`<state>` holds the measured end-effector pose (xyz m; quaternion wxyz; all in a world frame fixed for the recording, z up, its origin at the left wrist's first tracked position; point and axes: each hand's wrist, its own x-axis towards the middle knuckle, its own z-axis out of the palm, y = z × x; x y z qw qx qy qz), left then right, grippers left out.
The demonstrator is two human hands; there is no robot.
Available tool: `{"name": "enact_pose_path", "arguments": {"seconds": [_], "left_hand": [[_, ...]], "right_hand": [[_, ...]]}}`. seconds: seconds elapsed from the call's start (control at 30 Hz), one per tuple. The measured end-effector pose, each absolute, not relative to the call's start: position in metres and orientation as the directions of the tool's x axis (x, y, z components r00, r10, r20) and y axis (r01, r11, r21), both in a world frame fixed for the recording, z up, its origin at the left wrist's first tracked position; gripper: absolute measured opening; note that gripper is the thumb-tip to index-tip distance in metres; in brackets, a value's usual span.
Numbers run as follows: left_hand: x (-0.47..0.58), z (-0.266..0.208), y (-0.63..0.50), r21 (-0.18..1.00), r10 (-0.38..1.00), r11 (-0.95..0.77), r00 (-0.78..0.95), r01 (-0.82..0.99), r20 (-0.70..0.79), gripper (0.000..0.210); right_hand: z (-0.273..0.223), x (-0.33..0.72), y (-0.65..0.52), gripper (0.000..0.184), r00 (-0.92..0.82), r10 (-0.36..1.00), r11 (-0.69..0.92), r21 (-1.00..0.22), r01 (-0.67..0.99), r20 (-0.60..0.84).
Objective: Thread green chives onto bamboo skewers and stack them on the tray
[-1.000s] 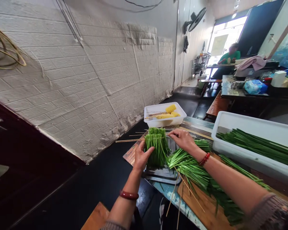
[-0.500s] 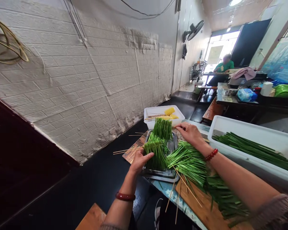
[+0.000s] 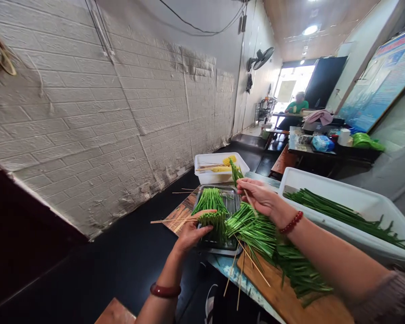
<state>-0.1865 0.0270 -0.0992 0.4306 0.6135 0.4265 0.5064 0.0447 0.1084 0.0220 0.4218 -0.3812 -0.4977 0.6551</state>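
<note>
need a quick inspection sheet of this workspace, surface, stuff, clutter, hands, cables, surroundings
Surface: worn blue tabletop, wooden cutting board
Job's things: cut chives across the board; skewered chives in a grey tray; corn tub; larger white tub of greens
Clutter: skewers jut past the table edge
Hands: left hand holds another skewered bunch; right hand holds a chive bunch
Cables: black cable across the upper wall
Surroundings: wall fan, person in green

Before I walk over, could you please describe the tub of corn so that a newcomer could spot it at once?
Look below the white brick-patterned wall to the worn bluish table. Near its far end, beyond the shallow tray, sits a small white tub. Unlike the larger white tub of green stalks to its right, this one holds yellow corn and thin sticks.
</note>
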Motion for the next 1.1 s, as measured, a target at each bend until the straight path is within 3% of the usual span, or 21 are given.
{"name": "enact_pose_path", "arguments": {"seconds": [0.17, 0.43, 0.73, 1.1], "left_hand": [[-0.183, -0.097, 0.023, 0.941, 0.947, -0.314, 0.115, 0.126, 0.300, 0.041], [-0.188, -0.101, 0.008, 0.976, 0.973, -0.215, 0.098, 0.047, 0.209, 0.040], [-0.191, -0.105, 0.012, 0.891, 0.905, -0.426, 0.064, 0.155, 0.422, 0.028], [-0.194, -0.088, 0.024, 0.809, 0.859, -0.506, 0.258, 0.299, 0.442, 0.062]], "right_hand": [[0.014, -0.003, 0.088, 0.035, -0.379, 0.923, -0.188, -0.935, -0.301, -0.063], [-0.024, -0.055, 0.106, 0.030, -0.228, 0.961, -0.221, -0.925, -0.308, -0.154], [-0.017, -0.040, 0.098, 0.029, -0.353, 0.925, -0.211, -0.960, -0.184, -0.136], [-0.010, -0.028, 0.075, 0.035, -0.557, 0.821, -0.098, -0.992, 0.074, -0.123]]}}
